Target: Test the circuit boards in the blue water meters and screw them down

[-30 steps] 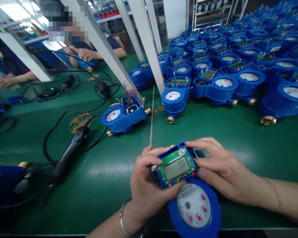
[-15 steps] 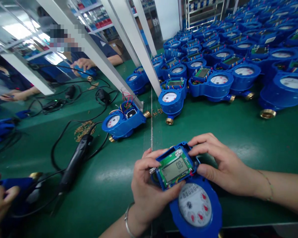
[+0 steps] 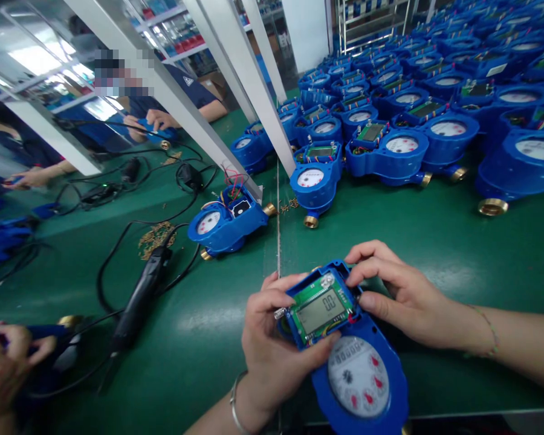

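Water meter (image 3: 358,377) between left hand (image 3: 281,344), right hand (image 3: 403,296)

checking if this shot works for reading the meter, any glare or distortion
Head view: wide-angle distortion makes the white posts lean sharply; a pale glare streak crosses the green bench mat; the water meter's LCD looks fairly sharp.

Left hand (image 3: 278,350), right hand (image 3: 403,299), both curled
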The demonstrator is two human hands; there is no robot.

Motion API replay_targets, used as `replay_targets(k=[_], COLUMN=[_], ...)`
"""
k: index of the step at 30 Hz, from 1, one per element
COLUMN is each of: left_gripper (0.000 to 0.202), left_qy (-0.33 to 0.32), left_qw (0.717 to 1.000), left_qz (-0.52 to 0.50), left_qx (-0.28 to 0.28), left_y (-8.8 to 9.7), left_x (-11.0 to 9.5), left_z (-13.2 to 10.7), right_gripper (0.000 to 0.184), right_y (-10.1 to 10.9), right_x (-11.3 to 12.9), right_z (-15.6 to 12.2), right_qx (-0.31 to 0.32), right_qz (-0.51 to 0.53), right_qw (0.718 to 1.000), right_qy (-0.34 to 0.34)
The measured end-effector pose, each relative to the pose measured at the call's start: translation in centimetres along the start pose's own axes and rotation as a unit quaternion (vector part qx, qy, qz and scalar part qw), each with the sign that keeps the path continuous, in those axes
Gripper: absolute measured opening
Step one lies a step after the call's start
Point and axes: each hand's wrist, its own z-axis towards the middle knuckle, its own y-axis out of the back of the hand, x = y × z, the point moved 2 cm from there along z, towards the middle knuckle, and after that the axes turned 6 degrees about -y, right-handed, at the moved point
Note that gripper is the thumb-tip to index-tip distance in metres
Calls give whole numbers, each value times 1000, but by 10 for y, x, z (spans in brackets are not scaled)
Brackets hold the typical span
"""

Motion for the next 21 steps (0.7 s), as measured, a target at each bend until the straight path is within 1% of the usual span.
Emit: replay_targets(k=[4, 5, 11, 13, 15, 17, 19, 21], left_gripper=[55, 56, 57, 56, 55, 55, 55, 54], left_qy=[-1, -1, 1, 3, 8, 13, 16, 22], left_qw=[1000, 1000, 1000, 1000, 1000, 1000, 1000, 1000], left_qz=[5, 7, -8, -11, -2, 9, 13, 10], left_qx=[6, 8, 4, 6, 7, 6, 0, -6], left_y=[0, 0, 0, 0, 0, 0, 0, -1], left_x=[0, 0, 0, 0, -1, -1, -2, -3], left_z=[0, 0, 0, 0, 0, 0, 0, 0], right_gripper=[8, 8, 15, 17, 16, 13, 8, 8], right_y=[-1, -1, 5, 6, 7, 7, 6, 5], right_x=[1, 1, 7, 8, 8, 9, 10, 12], right_z=[-1, -1, 7, 11, 13, 12, 8, 3], right_qx=[3, 9, 91, 104, 87, 50, 10, -17], right_qz=[9, 5, -17, -38, -56, -64, -76, -91], right_qw=[1000, 1000, 995, 993, 994, 996, 997, 995], right_qy=[0, -3, -26, -30, -30, -23, -1, 30])
